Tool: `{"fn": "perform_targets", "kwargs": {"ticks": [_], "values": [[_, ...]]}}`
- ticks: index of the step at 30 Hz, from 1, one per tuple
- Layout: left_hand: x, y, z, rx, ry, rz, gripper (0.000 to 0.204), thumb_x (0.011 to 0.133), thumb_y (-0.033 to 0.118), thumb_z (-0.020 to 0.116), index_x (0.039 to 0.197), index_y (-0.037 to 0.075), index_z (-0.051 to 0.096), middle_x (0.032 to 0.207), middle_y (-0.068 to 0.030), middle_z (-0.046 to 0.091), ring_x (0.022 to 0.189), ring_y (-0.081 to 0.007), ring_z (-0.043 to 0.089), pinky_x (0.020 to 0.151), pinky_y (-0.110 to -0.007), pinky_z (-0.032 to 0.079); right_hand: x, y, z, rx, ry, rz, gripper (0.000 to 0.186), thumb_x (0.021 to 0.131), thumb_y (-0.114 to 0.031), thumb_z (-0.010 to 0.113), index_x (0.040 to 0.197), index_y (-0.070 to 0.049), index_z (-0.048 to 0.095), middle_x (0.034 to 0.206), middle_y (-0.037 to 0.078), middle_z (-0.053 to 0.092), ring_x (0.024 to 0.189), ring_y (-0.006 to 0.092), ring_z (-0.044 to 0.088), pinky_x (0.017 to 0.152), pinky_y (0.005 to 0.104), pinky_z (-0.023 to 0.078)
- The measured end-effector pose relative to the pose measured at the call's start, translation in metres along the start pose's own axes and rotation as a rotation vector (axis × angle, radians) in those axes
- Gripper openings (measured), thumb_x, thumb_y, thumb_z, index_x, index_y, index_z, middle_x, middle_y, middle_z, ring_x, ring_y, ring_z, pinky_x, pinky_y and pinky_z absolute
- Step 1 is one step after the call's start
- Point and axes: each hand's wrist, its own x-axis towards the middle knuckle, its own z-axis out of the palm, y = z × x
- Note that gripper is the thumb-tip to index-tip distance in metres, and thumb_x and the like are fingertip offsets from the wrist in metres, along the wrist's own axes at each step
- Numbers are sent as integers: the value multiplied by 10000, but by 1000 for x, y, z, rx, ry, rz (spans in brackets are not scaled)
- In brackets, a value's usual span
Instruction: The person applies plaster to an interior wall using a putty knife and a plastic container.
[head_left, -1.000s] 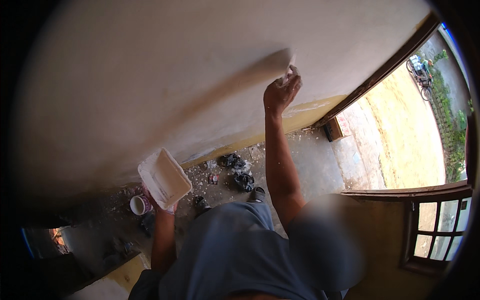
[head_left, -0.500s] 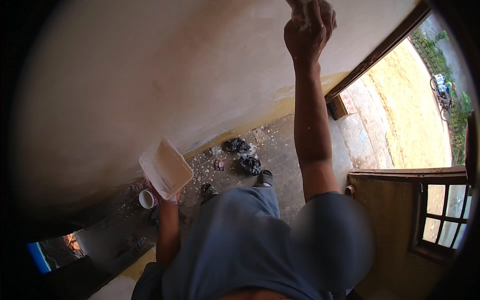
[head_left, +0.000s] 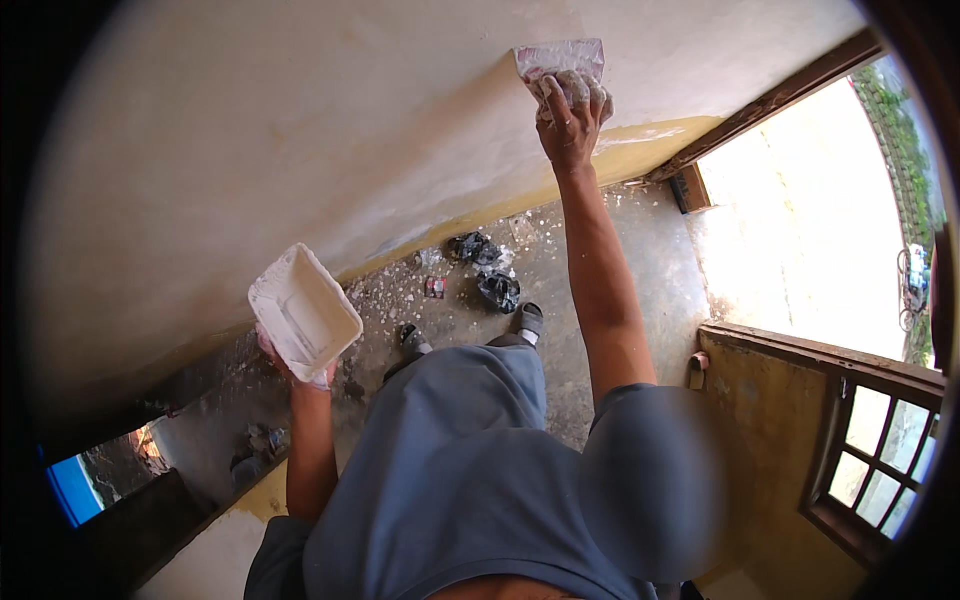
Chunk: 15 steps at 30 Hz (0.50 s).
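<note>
A flat, wide-bladed scraper (head_left: 560, 60), smeared with white paste over reddish patches, is at the upper part of the view against the pale wall (head_left: 300, 140), its shadow trailing down to the left; whether the whole blade edge touches the wall cannot be told. The right hand (head_left: 573, 112) grips it from below, fingers bent over its near side and coated in white, the arm stretched out almost straight. Lower and to the left, the left hand (head_left: 279, 358) supports an off-white rectangular tub (head_left: 284, 322) from beneath, partly hidden by it; the tub is tilted, its inside coated with pale paste. Along the foot of the wall runs a yellow band (head_left: 640, 142). On the grey floor (head_left: 625, 215) below, white crumbs lie scattered around two crumpled black plastic bags (head_left: 497, 290) and a small red packet (head_left: 435, 287), just ahead of the person's dark sandals (head_left: 530, 318). To the right, a bright doorway opens outside, with a barred window (head_left: 882, 455) near it.
</note>
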Motion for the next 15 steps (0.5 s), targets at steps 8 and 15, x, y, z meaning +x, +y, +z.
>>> {"fn": "perform_targets", "kwargs": {"ticks": [8,15], "values": [[-1,2,0,15,74,-18,784,828,629,556,1468,210,388,1475,-59,443,1327,-319,452,1093,-538,378,-102,-22,15,30,-311,356,445,736,-61,652,1167,-167,615,1198,120,576,1205,383,476,994,519,375],[-7,3,5,53,35,21,789,847,641,504,1486,203,355,1496,-67,412,1340,-327,431,1095,-533,376,-57,25,5,327,175,1020,175,895,-70,435,1036,-12,521,938,143,566,834,237,537,753,362,457]]}}
